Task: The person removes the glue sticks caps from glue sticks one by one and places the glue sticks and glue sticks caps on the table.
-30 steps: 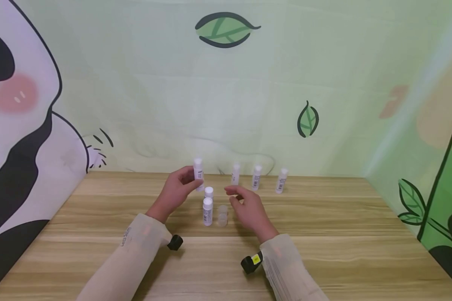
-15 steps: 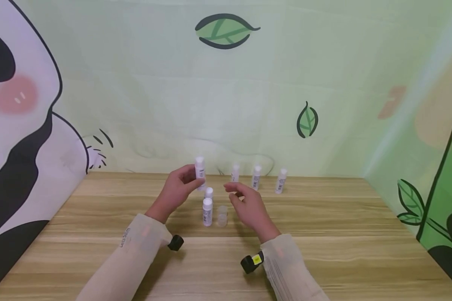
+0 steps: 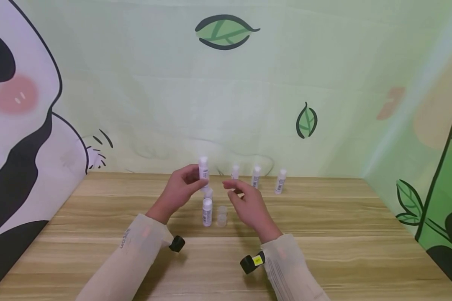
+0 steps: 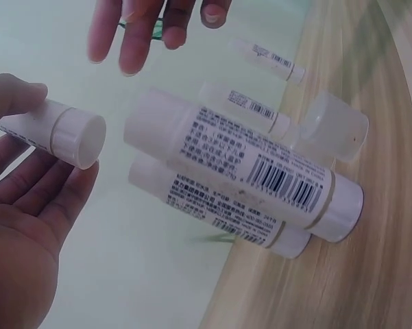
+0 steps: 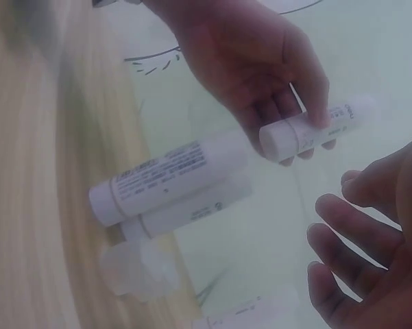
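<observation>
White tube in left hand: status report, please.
Left hand grips tube, held above table. Right hand nearby, holding nothing. Two standing tubes, clear cylinders close by, possibly in the way.

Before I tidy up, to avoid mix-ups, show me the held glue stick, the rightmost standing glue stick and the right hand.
Held glue stick (image 3: 204,172): head view, on its barrel.
Rightmost standing glue stick (image 3: 281,182): head view, on its labelled barrel.
Right hand (image 3: 249,204): head view, on the back of the hand.

A tube (image 3: 209,194) (head view) is partly hidden
</observation>
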`<state>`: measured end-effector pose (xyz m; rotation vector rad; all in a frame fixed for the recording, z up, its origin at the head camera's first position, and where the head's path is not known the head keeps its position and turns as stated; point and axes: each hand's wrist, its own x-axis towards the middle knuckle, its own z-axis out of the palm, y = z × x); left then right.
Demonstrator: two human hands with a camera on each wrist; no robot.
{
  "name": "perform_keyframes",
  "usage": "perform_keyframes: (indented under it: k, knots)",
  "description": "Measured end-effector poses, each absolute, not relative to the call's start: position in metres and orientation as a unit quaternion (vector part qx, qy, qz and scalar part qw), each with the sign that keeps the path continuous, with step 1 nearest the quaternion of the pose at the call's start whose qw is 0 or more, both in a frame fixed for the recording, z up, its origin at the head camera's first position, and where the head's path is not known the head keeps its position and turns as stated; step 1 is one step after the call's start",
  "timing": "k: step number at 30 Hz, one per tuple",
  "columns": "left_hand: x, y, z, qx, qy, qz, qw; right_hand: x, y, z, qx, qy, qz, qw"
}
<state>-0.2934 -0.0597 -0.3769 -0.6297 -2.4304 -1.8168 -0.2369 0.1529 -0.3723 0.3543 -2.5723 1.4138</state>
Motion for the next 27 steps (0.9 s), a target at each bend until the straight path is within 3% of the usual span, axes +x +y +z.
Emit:
perform_keyframes:
  k: [27]
  knots:
    - [-0.286, -0.050, -0.373, -0.235, -0.778, -0.583, -0.002, -0.227, 0.157, -0.353, 0.150, -0.853, 0.484, 0.121]
